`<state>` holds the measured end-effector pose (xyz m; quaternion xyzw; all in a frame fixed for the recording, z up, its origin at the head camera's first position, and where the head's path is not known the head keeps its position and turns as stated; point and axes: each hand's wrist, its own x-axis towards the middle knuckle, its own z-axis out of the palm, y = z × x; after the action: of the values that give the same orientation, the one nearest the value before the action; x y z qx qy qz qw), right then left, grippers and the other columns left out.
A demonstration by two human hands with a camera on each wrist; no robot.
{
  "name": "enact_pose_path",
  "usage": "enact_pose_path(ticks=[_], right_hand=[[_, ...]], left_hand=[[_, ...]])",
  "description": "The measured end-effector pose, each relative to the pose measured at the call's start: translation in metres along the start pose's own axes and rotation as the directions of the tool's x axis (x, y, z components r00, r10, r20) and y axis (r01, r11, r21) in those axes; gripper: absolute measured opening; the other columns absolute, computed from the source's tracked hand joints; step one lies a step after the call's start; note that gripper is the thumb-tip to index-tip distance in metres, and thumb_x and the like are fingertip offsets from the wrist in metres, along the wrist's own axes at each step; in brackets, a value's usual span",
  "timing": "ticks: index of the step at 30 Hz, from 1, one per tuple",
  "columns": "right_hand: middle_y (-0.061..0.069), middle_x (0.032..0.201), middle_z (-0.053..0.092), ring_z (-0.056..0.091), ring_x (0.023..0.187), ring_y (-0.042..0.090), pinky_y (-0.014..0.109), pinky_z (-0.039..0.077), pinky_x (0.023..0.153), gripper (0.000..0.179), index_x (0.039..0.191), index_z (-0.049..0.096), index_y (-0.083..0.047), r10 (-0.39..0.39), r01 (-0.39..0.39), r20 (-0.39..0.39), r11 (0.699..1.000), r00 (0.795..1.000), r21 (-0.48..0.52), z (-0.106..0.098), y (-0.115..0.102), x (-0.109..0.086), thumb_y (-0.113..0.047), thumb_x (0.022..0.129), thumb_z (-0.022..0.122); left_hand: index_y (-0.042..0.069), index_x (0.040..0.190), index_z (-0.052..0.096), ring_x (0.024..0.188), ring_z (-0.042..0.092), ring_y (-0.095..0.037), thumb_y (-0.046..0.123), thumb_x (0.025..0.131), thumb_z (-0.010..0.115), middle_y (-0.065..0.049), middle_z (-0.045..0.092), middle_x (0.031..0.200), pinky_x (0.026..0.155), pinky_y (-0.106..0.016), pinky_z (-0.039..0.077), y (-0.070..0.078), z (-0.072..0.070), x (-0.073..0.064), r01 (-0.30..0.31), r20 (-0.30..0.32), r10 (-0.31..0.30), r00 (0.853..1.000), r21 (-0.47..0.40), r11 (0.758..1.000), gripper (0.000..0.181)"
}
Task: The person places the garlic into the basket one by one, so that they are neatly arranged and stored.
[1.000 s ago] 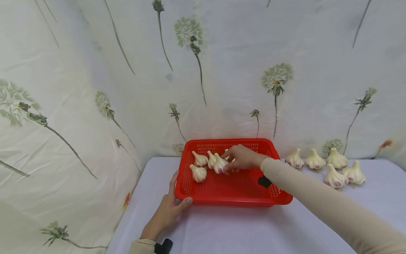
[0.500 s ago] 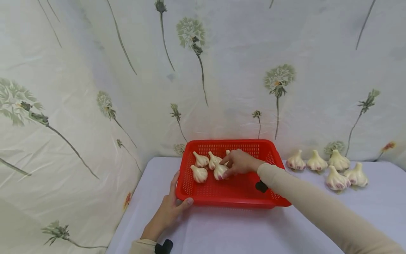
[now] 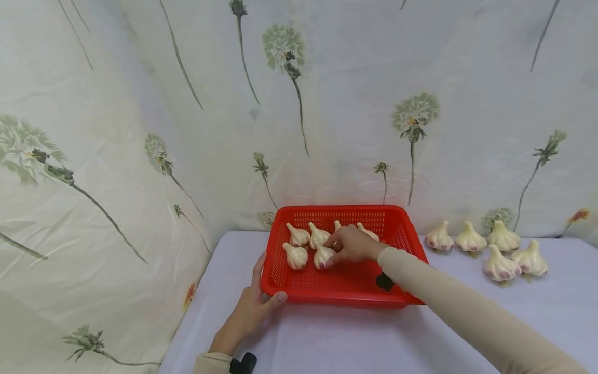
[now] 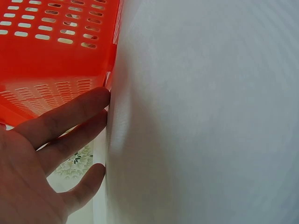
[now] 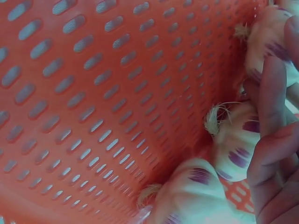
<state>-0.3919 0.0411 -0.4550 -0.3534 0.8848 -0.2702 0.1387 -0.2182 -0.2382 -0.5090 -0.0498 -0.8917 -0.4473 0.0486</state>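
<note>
A red plastic basket (image 3: 345,299) with slotted walls stands on the table, with several garlic bulbs inside. My right hand (image 3: 352,244) reaches in and pinches a garlic bulb (image 3: 322,257) low in the basket, right of another bulb (image 3: 296,256). Behind them is a back row of bulbs (image 3: 319,237), one mostly hidden by the hand. The right wrist view shows the fingers against a purple-streaked bulb (image 5: 261,42), with two more bulbs nearby. My left hand (image 3: 249,306) rests at the basket's left front corner; in the left wrist view its fingers are extended along the outer wall (image 4: 46,60).
Several more garlic bulbs (image 3: 502,265) stand on the white-covered table (image 3: 336,343) to the right of the basket. A pale cloth (image 3: 345,124) with dandelion prints hangs directly behind and to the left of the table.
My right hand has lowered the garlic bulb and brought it toward me, in front of the back row. Another bulb at the back right has come into sight. The left hand keeps its place.
</note>
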Motion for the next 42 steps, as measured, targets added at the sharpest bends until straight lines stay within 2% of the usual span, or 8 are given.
enact_pose_path(ticks=[7,15,27,33,37,42], right_hand=[[-0.003,0.101,0.076,0.07,0.089,0.009,0.036,0.056,0.084,0.047,0.116,0.075,-0.018,0.012,-0.012,-0.002,1.0,1.0,0.015,0.0,0.0,0.001,-0.034,0.074,0.087],[0.0,0.101,0.075,0.07,0.09,0.013,0.039,0.056,0.085,0.049,0.117,0.074,-0.017,0.02,-0.02,0.012,0.999,1.0,0.034,-0.001,-0.004,-0.002,-0.036,0.073,0.087],[0.0,0.101,0.075,0.069,0.088,0.013,0.035,0.057,0.08,0.049,0.115,0.074,-0.017,0.016,-0.016,0.011,0.999,1.0,0.028,-0.003,-0.006,-0.002,-0.036,0.073,0.088],[0.004,0.104,0.075,0.071,0.091,0.015,0.035,0.058,0.079,0.049,0.115,0.074,-0.017,0.052,-0.053,0.015,0.996,0.999,0.074,-0.013,-0.003,-0.01,-0.039,0.073,0.087],[0.008,0.105,0.075,0.072,0.091,0.016,0.035,0.059,0.076,0.047,0.115,0.073,-0.011,0.063,-0.062,-0.005,0.991,0.998,0.116,-0.024,0.003,-0.018,-0.033,0.076,0.086],[0.004,0.094,0.075,0.072,0.078,0.016,0.033,0.059,0.069,0.046,0.113,0.073,-0.008,0.076,-0.073,-0.015,0.985,0.997,0.159,-0.035,0.012,-0.031,-0.034,0.077,0.085]], left_hand=[[0.047,0.155,0.005,0.109,0.062,-0.021,0.049,0.088,0.067,-0.004,0.065,0.128,0.093,-0.056,0.05,0.001,-0.001,0.001,-0.022,-0.002,0.022,1.0,0.002,1.0,0.092],[0.047,0.155,0.004,0.111,0.062,-0.022,0.05,0.088,0.067,-0.004,0.064,0.131,0.095,-0.057,0.048,0.0,0.0,0.0,-0.019,0.004,0.019,1.0,0.005,1.0,0.093],[0.047,0.155,0.003,0.11,0.062,-0.021,0.051,0.087,0.067,-0.002,0.066,0.127,0.093,-0.055,0.051,0.0,0.0,0.0,-0.012,0.008,0.012,1.0,-0.005,1.0,0.093],[0.048,0.155,0.003,0.113,0.061,-0.022,0.052,0.087,0.067,-0.001,0.065,0.128,0.093,-0.056,0.05,0.001,0.002,0.0,0.001,0.012,-0.001,1.0,0.0,1.0,0.094],[0.047,0.155,0.003,0.112,0.061,-0.024,0.05,0.088,0.067,-0.003,0.064,0.13,0.092,-0.055,0.051,0.002,0.002,-0.001,-0.012,0.013,0.012,1.0,0.012,1.0,0.093],[0.046,0.156,0.004,0.107,0.062,-0.02,0.048,0.088,0.068,-0.004,0.063,0.132,0.09,-0.048,0.052,0.001,0.001,-0.001,-0.026,-0.002,0.026,1.0,0.019,0.999,0.093]])
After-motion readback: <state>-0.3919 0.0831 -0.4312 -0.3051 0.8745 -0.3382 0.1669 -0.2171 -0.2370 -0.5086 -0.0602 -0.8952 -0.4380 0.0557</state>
